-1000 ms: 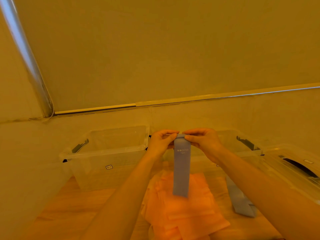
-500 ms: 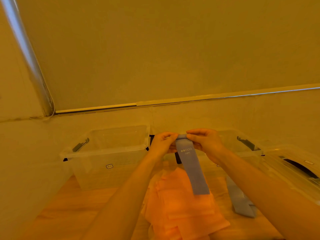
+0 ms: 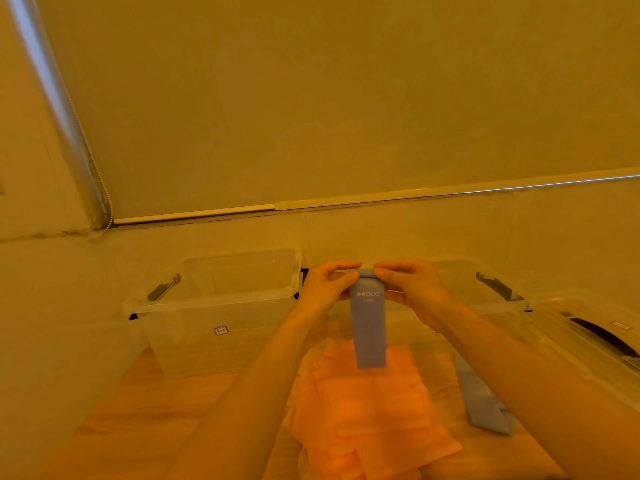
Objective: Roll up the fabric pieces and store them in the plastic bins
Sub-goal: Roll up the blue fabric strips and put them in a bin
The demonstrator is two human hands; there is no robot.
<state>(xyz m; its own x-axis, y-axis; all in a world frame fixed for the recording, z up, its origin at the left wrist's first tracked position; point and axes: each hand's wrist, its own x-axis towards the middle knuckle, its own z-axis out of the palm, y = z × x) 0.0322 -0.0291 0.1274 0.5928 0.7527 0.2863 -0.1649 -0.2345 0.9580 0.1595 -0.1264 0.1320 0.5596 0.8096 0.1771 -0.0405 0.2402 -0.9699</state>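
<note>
Seen from a head-worn camera, looking forward and down under strong orange-yellow light. Left hand (image 3: 327, 285) and right hand (image 3: 412, 289) raised side by side at the middle of the view, fingers curled, each pinching the top end of a blue-grey fabric strip (image 3: 367, 327). Top end of the strip bunched or partly rolled between the fingertips; remainder hanging straight down, printed near the top with a row of small pale dots and a word too small to read. Lower end of the strip hanging above a pile of orange fabric pieces (image 3: 374, 407), not visibly touching it. Orange pile spread flat on a wooden tabletop (image 3: 145, 403), near the viewer, between the two forearms. Second blue-grey strip (image 3: 485, 407) lying crumpled on the tabletop just right of the orange pile, partly hidden by the right forearm. Clear plastic bin (image 3: 221, 306) standing on the far left of the tabletop, open-topped, with a dark latch at its left end and a small label on its near wall. Second clear bin (image 3: 485, 299) on the far right, behind the right hand, also with a dark latch. Further clear plastic piece with a dark handle (image 3: 602, 337) at the right edge; bin or lid could not be told. Plain wall (image 3: 346, 98) beyond the bins.
</note>
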